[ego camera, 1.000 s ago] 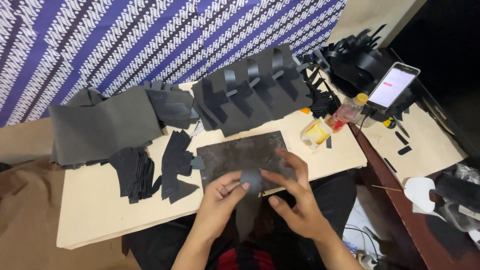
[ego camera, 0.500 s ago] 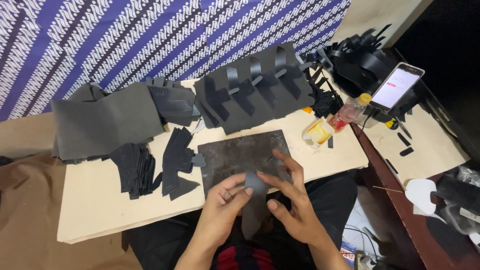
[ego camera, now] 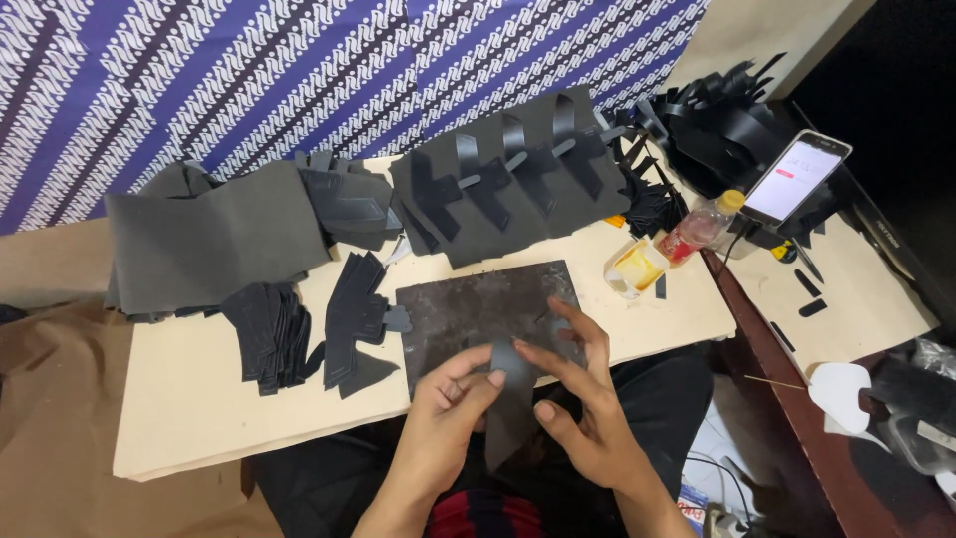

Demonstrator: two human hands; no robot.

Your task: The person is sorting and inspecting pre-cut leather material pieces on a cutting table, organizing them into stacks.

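A home craft workshop: low wooden board (ego camera: 199, 399) strewn with cut black pieces (ego camera: 269, 334), patterned cloth (ego camera: 249, 80) behind.

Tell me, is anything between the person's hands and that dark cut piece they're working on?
Nothing visible is. Both the left hand and the right hand already pinch the dark cut piece with bare fingers, just in front of the dark work mat.

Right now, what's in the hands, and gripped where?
A dark grey cut piece, held by both hands: left hand pinches its upper left edge, right hand holds its upper right side. Its lower end hangs free.
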